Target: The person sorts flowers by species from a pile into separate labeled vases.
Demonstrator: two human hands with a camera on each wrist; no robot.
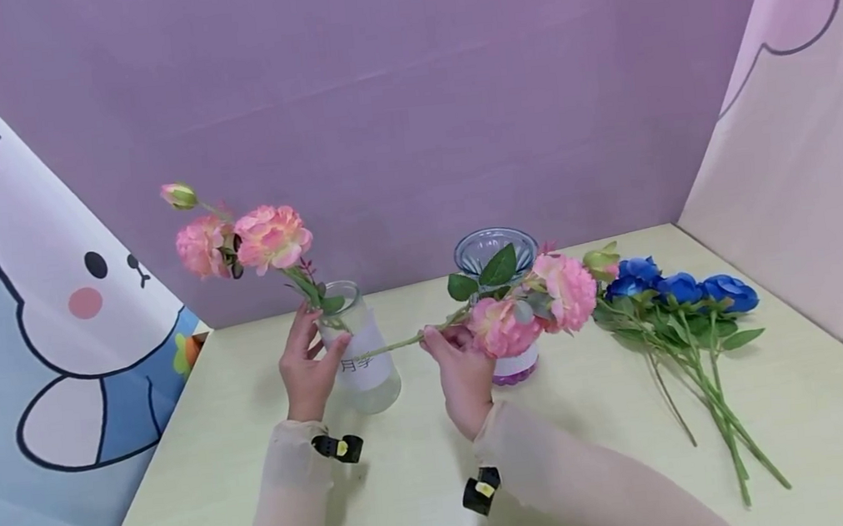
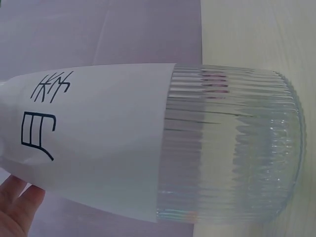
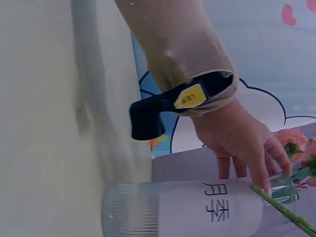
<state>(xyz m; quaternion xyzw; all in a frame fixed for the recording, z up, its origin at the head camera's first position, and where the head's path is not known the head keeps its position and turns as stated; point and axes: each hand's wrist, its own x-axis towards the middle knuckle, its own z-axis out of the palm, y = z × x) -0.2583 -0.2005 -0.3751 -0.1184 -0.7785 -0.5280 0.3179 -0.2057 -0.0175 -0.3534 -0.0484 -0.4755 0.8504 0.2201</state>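
Note:
My left hand (image 1: 307,381) holds a clear ribbed glass vase (image 1: 376,396) near its neck, thumb on the front and fingers at the side. The vase stands upright on the table and bears a white paper label (image 2: 108,143) with black handwritten characters. A spray of pink roses (image 1: 272,238) leans out of its mouth to the left. With thumb and fingers my right hand (image 1: 465,376) pinches the stem (image 1: 398,344) of a second pink rose spray (image 1: 506,327), held nearly level. In the right wrist view, the stem's cut end (image 3: 256,190) shows in front of the vase.
A bluish glass vase (image 1: 491,248) with a flared rim and purplish base stands behind my right hand. Several blue flowers (image 1: 679,286) with long green stems lie on the table (image 1: 425,480) at the right. A purple backdrop (image 1: 408,114) rises behind the table.

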